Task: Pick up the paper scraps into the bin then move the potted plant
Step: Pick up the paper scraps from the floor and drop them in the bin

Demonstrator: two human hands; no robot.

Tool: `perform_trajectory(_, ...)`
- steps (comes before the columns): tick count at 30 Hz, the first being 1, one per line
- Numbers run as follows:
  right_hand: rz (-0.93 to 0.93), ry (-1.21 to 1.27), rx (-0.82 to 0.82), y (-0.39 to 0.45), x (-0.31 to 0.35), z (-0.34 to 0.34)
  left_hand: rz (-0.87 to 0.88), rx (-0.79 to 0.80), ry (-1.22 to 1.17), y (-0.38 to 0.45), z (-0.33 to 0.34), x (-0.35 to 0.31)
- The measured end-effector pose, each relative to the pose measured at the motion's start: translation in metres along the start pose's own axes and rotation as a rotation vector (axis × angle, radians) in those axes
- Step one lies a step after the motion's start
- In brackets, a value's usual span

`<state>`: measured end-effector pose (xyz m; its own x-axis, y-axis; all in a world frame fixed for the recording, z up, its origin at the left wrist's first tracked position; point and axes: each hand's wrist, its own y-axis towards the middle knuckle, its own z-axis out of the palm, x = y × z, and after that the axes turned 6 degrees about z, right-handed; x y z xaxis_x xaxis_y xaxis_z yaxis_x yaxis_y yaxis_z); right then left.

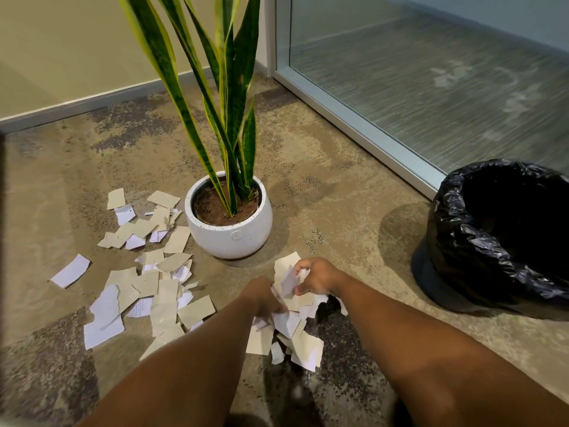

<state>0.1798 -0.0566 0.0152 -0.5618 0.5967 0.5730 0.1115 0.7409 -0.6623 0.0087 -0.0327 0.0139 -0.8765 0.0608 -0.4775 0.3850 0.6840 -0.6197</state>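
left hand (264, 298): fingers curled down into a bundle of paper scraps (292, 322) — grip closed on the near side of it, knuckles up; fingertips hidden in the paper.
right hand (317, 277): fingers and thumb curled round the far side of the same bundle, pinching a white piece upright — grip closed on the scraps.
bundle: mix of beige and white torn pieces, held between both hands in front of the pot; its lower pieces hang down at carpet level, cannot tell whether they touch the carpet.
loose scraps (144, 282): the larger share lies scattered on the carpet (338, 217) left of the hands and left of the pot, overlapping in a loose heap; one white piece (70, 270) lies apart at the far left.
potted plant (229, 215): white round pot, soil visible, tall green leaves with yellow edges; stands upright on the carpet just beyond the hands, scraps beside its left flank.
bin (502, 238): lined with a black bag, mouth open, on the carpet well to the right of the hands, near the glass panel (431, 72); no paper visible in the dark inside.
wall (61, 41): beige, with a grey skirting, behind the plant.
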Motion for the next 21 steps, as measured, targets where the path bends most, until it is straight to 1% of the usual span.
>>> perform_trajectory(3, 0.000, -0.017, -0.040, -0.008, 0.005, -0.018, 0.023, -0.003, 0.019, 0.001, -0.013, -0.011)
perform_trajectory(7, 0.029, -0.021, -0.088, -0.018, 0.010, -0.054, 0.050, -0.030, 0.111, 0.001, -0.036, -0.035)
perform_trajectory(10, 0.038, 0.002, -0.174, -0.029, 0.018, -0.083, 0.059, -0.113, 0.077, 0.003, -0.054, -0.056)
perform_trajectory(13, 0.043, -0.029, -0.224, -0.042, 0.027, -0.108, 0.081, -0.191, 0.037, -0.001, -0.069, -0.082)
perform_trajectory(18, 0.056, 0.048, -0.334, -0.059, 0.053, -0.145, 0.102, -0.252, -0.012, -0.010, -0.098, -0.121)
perform_trajectory(21, 0.039, 0.017, -0.410, -0.070, 0.067, -0.167, 0.127, -0.277, -0.028, -0.020, -0.114, -0.145)
